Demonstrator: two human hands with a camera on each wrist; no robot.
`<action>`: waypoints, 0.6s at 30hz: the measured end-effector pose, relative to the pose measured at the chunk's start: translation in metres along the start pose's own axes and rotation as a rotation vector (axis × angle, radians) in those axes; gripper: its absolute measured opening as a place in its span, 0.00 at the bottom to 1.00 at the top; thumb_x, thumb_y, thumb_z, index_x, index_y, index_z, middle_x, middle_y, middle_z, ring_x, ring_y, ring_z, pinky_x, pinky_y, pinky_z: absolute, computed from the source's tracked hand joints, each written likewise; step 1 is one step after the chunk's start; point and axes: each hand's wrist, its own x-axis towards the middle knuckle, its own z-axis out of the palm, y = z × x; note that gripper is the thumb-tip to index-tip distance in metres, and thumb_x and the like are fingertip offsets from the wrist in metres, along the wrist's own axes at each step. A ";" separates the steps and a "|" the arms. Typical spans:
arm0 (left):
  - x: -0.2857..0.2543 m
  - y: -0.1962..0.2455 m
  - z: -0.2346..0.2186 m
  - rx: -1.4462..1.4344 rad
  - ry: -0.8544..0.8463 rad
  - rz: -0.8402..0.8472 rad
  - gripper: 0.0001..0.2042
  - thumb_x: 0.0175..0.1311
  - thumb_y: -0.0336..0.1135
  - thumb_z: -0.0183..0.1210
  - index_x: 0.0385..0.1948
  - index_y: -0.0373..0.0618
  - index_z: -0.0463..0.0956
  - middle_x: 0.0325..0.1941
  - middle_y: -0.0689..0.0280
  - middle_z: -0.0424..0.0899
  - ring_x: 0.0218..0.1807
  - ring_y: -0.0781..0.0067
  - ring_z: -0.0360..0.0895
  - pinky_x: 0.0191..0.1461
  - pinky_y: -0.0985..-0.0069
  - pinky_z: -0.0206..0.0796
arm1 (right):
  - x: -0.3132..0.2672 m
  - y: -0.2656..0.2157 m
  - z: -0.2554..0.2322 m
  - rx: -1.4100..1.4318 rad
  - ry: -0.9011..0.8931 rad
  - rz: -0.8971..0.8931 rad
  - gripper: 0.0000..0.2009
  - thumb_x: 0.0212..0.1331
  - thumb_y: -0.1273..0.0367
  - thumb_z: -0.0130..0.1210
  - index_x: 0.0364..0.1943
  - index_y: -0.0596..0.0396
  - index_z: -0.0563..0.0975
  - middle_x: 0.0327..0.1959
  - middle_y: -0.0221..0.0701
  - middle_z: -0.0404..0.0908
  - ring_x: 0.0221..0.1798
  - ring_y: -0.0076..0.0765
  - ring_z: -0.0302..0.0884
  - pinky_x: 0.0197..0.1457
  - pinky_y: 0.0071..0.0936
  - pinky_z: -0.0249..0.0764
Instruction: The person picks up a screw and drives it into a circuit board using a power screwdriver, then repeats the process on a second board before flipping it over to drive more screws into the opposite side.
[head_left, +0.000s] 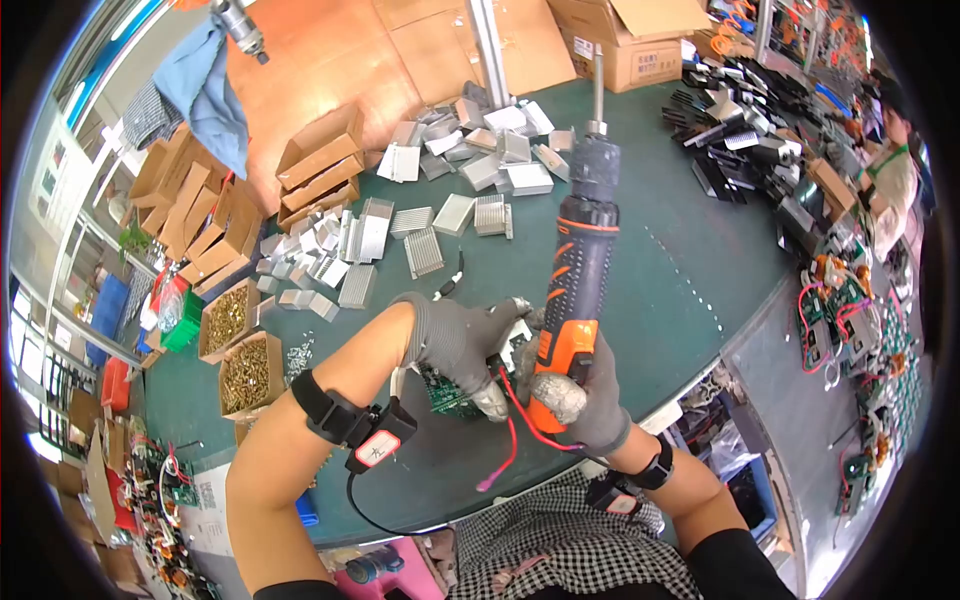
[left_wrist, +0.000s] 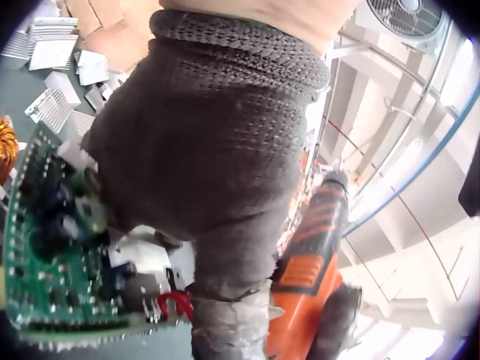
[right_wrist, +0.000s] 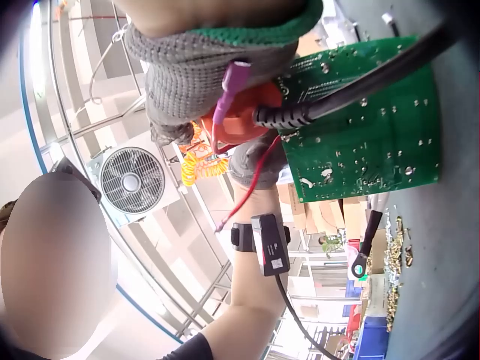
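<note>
My gloved left hand [head_left: 455, 345] grips a green circuit board [head_left: 447, 397], with the thumb and fingers near its edge. In the left wrist view the component side of the board [left_wrist: 56, 277] shows. The right wrist view shows its soldered underside [right_wrist: 367, 127]. My gloved right hand [head_left: 600, 405] holds an orange and black electric screwdriver [head_left: 580, 265], its thumb across the orange handle. The screwdriver's bit [head_left: 598, 90] points away from me, past the board. Red wires [head_left: 513, 430] with a purple terminal hang between the two hands.
Silver heat sinks [head_left: 365, 235] lie across the green table [head_left: 640, 200]. Boxes of brass-coloured screws [head_left: 250, 375] stand at left, beside small loose parts [head_left: 299, 357]. Black heat sinks [head_left: 735, 130] are heaped at the far right. Another person [head_left: 890, 190] is at the right edge.
</note>
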 end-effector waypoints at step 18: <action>0.027 -0.025 0.025 -0.344 0.142 0.235 0.61 0.37 0.46 0.76 0.69 0.35 0.37 0.57 0.57 0.67 0.59 0.67 0.65 0.65 0.71 0.57 | -0.153 -0.116 -0.061 -0.482 0.251 0.504 0.31 0.38 0.64 0.73 0.47 0.62 0.70 0.28 0.25 0.73 0.30 0.21 0.71 0.35 0.24 0.71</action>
